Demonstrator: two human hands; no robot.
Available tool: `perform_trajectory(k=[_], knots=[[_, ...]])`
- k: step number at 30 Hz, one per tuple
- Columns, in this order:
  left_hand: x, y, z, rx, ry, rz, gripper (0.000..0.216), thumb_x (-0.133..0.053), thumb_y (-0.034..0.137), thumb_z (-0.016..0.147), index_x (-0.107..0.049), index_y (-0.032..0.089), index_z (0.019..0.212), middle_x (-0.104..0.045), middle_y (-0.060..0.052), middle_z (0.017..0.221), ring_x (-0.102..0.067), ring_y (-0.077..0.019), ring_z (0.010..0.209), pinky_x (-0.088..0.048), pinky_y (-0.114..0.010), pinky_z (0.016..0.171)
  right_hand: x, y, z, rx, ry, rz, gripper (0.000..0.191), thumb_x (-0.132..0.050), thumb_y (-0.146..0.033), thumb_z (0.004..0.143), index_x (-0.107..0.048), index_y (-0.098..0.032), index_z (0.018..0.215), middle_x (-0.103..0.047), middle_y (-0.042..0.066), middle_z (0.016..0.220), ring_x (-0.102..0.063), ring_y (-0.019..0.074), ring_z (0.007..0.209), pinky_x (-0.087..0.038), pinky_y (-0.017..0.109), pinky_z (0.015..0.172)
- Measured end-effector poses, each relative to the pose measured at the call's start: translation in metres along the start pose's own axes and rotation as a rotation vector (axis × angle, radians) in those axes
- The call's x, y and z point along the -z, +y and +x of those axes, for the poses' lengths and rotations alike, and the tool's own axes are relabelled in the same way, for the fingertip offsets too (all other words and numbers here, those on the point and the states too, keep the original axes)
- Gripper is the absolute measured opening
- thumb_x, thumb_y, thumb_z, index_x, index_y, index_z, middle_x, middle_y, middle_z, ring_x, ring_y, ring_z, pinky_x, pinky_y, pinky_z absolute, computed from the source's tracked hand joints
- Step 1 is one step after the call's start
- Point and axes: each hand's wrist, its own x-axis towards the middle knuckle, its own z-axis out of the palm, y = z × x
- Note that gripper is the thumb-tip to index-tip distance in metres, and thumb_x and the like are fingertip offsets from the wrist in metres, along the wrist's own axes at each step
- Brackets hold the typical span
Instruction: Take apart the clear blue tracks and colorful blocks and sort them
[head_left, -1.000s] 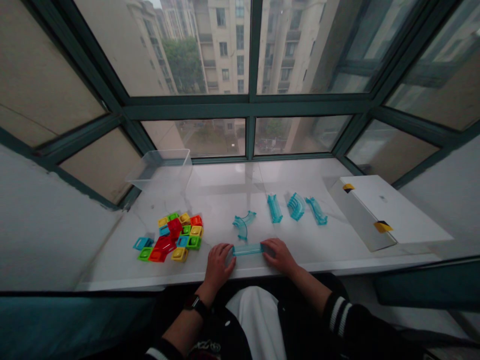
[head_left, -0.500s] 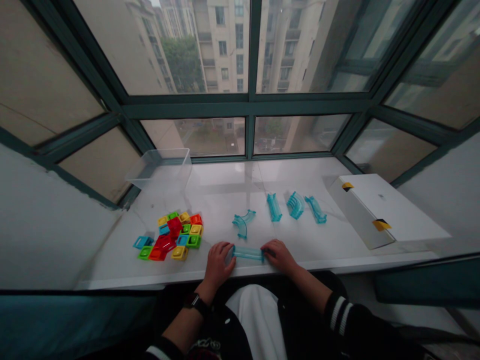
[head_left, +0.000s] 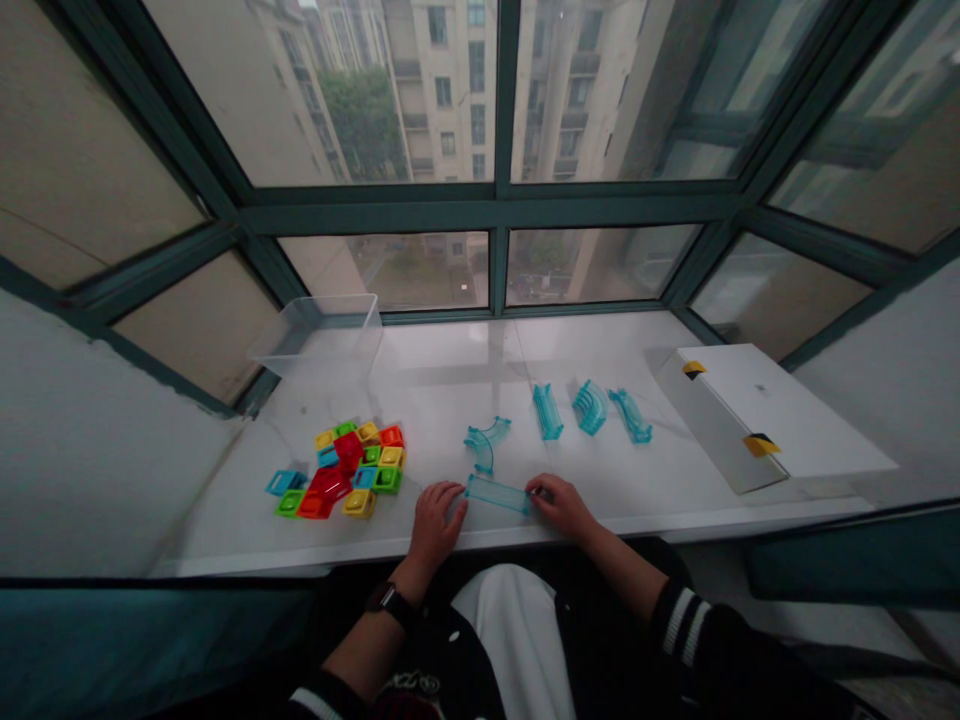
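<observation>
A straight, clear blue track piece (head_left: 497,494) lies slanted near the front edge of the white sill, its left end farther from me. My right hand (head_left: 561,507) pinches its right end between thumb and fingers. Beside the left end rests my left hand (head_left: 437,515), thumb and forefinger apart; whether a fingertip touches the piece is hard to tell. Just beyond is a forked, curved blue piece (head_left: 486,442). Farther right lie a straight blue piece (head_left: 548,412), a wide curved one (head_left: 590,407) and a narrow wavy one (head_left: 631,416).
Red, yellow, green and blue plastic blocks (head_left: 349,470) lie in a cluster on the left. Behind them stands a clear plastic bin (head_left: 322,345) against the window. A white box (head_left: 772,415) with yellow-black tabs occupies the right side of the sill (head_left: 442,375).
The held track piece has turned, its left end swinging away from me and its right end slightly nearer. My left fingers have come off its left end. The other pieces lie as before.
</observation>
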Motion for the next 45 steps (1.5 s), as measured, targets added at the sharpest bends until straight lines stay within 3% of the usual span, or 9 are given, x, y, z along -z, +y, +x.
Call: perform_trajectory(k=[6, 11, 20, 25, 30, 35, 37, 41, 45], knots=[[-0.003, 0.019, 0.015, 0.339, -0.022, -0.495, 0.051, -0.064, 0.055, 0.093, -0.064, 0.020, 0.131, -0.080, -0.009, 0.102, -0.076, -0.0264, 0.102, -0.058, -0.045, 0.096, 0.005, -0.025, 0.009, 0.125, 0.075, 0.075, 0.013, -0.063, -0.019, 0.092, -0.072, -0.024, 0.099, -0.075, 0.004, 0.095, -0.070, 0.0207, 0.089, -0.056, 0.035, 0.084], [-0.004, 0.039, 0.038, 0.459, 0.093, -0.846, 0.065, -0.074, 0.059, 0.082, -0.063, 0.015, 0.129, -0.081, -0.013, 0.101, -0.078, -0.0264, 0.096, -0.061, -0.043, 0.090, 0.014, -0.046, 0.014, 0.242, 0.074, 0.068, 0.013, -0.063, -0.018, 0.096, -0.071, -0.025, 0.104, -0.076, 0.006, 0.107, -0.071, 0.0218, 0.102, -0.057, 0.038, 0.094], [0.007, 0.058, 0.052, 0.559, 0.084, -0.958, 0.075, -0.081, 0.058, 0.078, -0.064, 0.012, 0.134, -0.080, -0.013, 0.100, -0.074, -0.0213, 0.090, -0.060, -0.037, 0.085, 0.023, -0.054, 0.012, 0.342, 0.036, -0.050, 0.028, -0.061, -0.017, 0.100, -0.071, -0.027, 0.124, -0.076, 0.008, 0.111, -0.071, 0.0222, 0.103, -0.059, 0.038, 0.093], [0.008, 0.060, 0.057, 0.592, 0.082, -0.994, 0.082, -0.082, 0.061, 0.075, -0.064, 0.012, 0.139, -0.078, -0.010, 0.095, -0.070, -0.0165, 0.078, -0.059, -0.032, 0.077, 0.024, -0.064, 0.012, 0.412, -0.036, -0.060, 0.029, -0.060, -0.015, 0.100, -0.074, -0.028, 0.122, -0.076, 0.007, 0.110, -0.072, 0.0200, 0.100, -0.060, 0.033, 0.090], [0.003, 0.064, 0.058, 0.554, 0.055, -1.044, 0.083, -0.078, 0.060, 0.082, -0.054, 0.018, 0.150, -0.076, -0.009, 0.101, -0.070, -0.0156, 0.079, -0.059, -0.036, 0.085, 0.023, -0.070, 0.013, 0.413, -0.038, -0.051, 0.022, -0.062, -0.015, 0.099, -0.075, -0.026, 0.113, -0.076, 0.007, 0.107, -0.073, 0.0187, 0.097, -0.059, 0.030, 0.087], [-0.013, 0.068, 0.050, 0.443, -0.079, -1.055, 0.114, -0.084, 0.055, 0.079, -0.019, 0.024, 0.167, -0.071, -0.018, 0.132, -0.075, -0.0230, 0.101, -0.057, -0.047, 0.099, 0.023, -0.065, 0.013, 0.293, 0.061, 0.002, 0.017, -0.062, -0.018, 0.100, -0.074, -0.026, 0.107, -0.076, 0.006, 0.103, -0.073, 0.0198, 0.096, -0.059, 0.033, 0.088], [-0.020, 0.072, 0.045, 0.415, -0.151, -1.048, 0.113, -0.081, 0.057, 0.082, -0.015, 0.026, 0.168, -0.064, -0.021, 0.144, -0.074, -0.0247, 0.108, -0.055, -0.050, 0.104, 0.024, -0.062, 0.013, 0.251, 0.106, 0.016, 0.016, -0.061, -0.021, 0.101, -0.074, -0.026, 0.107, -0.076, 0.006, 0.102, -0.073, 0.0207, 0.096, -0.060, 0.034, 0.089], [-0.024, 0.085, 0.036, 0.319, -0.326, -0.982, 0.085, -0.072, 0.060, 0.089, -0.041, 0.027, 0.160, -0.057, -0.019, 0.154, -0.069, -0.0298, 0.125, -0.051, -0.053, 0.111, 0.024, -0.054, 0.014, 0.187, 0.197, 0.006, 0.016, -0.061, -0.027, 0.100, -0.076, -0.026, 0.107, -0.078, 0.007, 0.101, -0.073, 0.0233, 0.097, -0.061, 0.039, 0.090], [-0.013, 0.088, 0.033, 0.142, -0.403, -0.765, 0.050, -0.058, 0.054, 0.100, -0.067, 0.026, 0.140, -0.067, -0.013, 0.143, -0.071, -0.0280, 0.121, -0.053, -0.049, 0.110, 0.030, -0.045, 0.016, 0.150, 0.270, 0.000, 0.016, -0.062, -0.029, 0.099, -0.077, -0.026, 0.106, -0.079, 0.007, 0.102, -0.074, 0.0242, 0.097, -0.061, 0.040, 0.091]])
